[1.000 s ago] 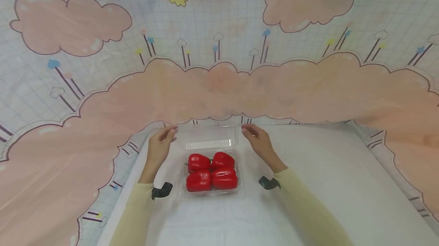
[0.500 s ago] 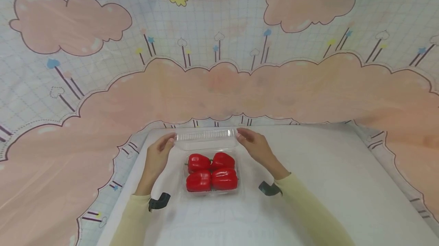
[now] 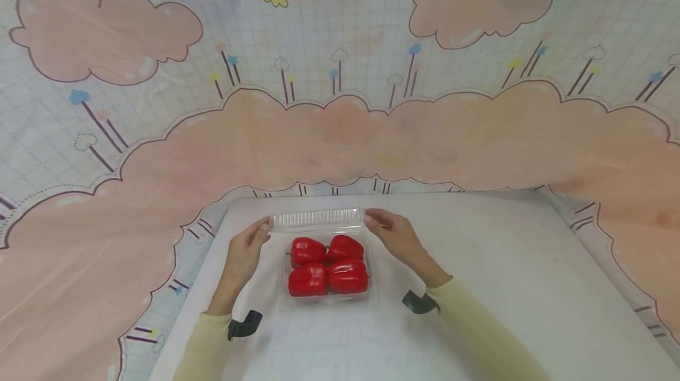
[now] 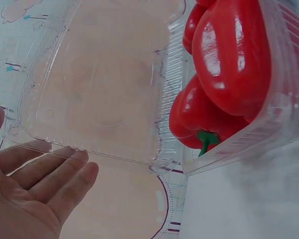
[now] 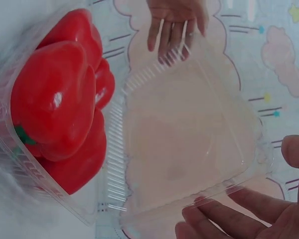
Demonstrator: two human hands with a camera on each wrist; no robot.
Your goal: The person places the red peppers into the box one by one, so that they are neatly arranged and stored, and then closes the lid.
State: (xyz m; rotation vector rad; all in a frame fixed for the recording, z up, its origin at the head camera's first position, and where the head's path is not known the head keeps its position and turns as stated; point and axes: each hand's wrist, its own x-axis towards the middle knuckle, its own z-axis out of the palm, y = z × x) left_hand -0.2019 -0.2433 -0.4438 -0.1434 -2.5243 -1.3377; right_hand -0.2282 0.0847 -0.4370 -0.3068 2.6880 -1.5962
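Clamshell lid (image 3: 317,220): clear, hinged, standing half-raised behind the four red peppers (image 3: 327,266) in the tray (image 3: 328,298) on the white surface (image 3: 494,263). Your left hand (image 3: 245,249) touches the lid's left edge with straight, relaxed fingers (image 4: 65,169), thumb at the corner; your right hand (image 3: 395,233) does likewise on the right edge, so neither grip is clenched. Risks: thin plastic may flex and spring from such light contact; uneven pressure could twist the lid off line with the tray rim; the tall peppers beneath may keep it from seating; the light tray may skid.
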